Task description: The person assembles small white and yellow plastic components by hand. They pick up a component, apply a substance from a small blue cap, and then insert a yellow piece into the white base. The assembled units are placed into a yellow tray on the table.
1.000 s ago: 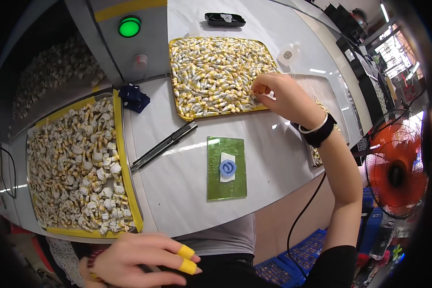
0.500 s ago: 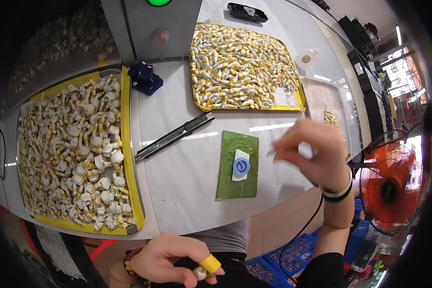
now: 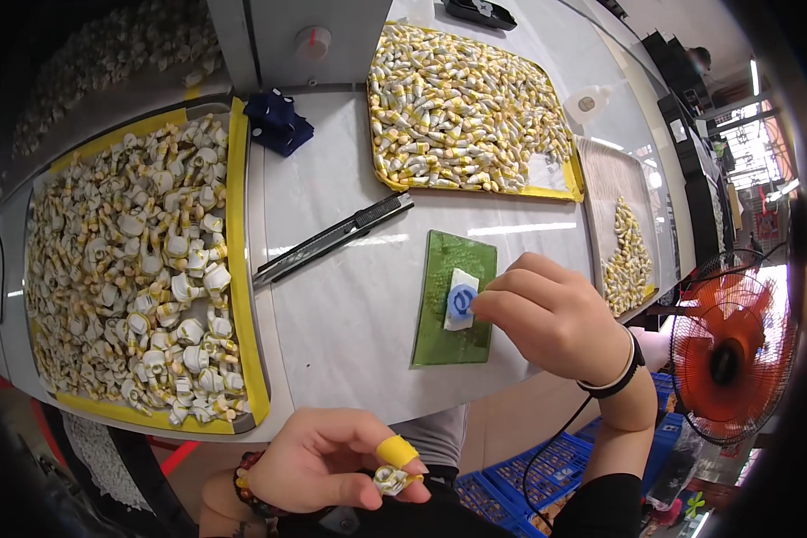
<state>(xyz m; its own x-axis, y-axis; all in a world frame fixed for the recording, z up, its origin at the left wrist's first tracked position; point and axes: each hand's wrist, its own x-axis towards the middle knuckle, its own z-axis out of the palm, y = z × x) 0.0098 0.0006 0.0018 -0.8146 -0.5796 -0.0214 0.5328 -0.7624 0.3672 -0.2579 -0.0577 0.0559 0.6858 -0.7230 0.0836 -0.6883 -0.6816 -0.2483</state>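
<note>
In my left hand (image 3: pixel 336 462), low in front of me, a small white piece with yellow markings (image 3: pixel 391 480) is pinched between thumb and fingers. A yellow band (image 3: pixel 397 450) wraps one of those fingers. My right hand (image 3: pixel 556 314) is closed in a pinch, its fingertips at the right edge of a round blue piece with a darker curved mark (image 3: pixel 462 302). Whatever the fingertips may hold is hidden. The blue piece lies on a white pad (image 3: pixel 458 325), which rests on a green rectangular plate (image 3: pixel 453 348).
A yellow-edged tray (image 3: pixel 254 359) of white and yellow pieces lies left; another tray (image 3: pixel 502 190) of slim pieces stands behind. A smaller tray (image 3: pixel 605 184) is at right. A utility knife (image 3: pixel 336 235), dark blue cloth (image 3: pixel 280 124), white bottle (image 3: pixel 587 103) and orange fan (image 3: pixel 726 350) surround the workspace.
My right hand has come down and left to the blue piece on the pad. My left hand has turned slightly, showing more of the small piece. The whole view has shifted a little.
</note>
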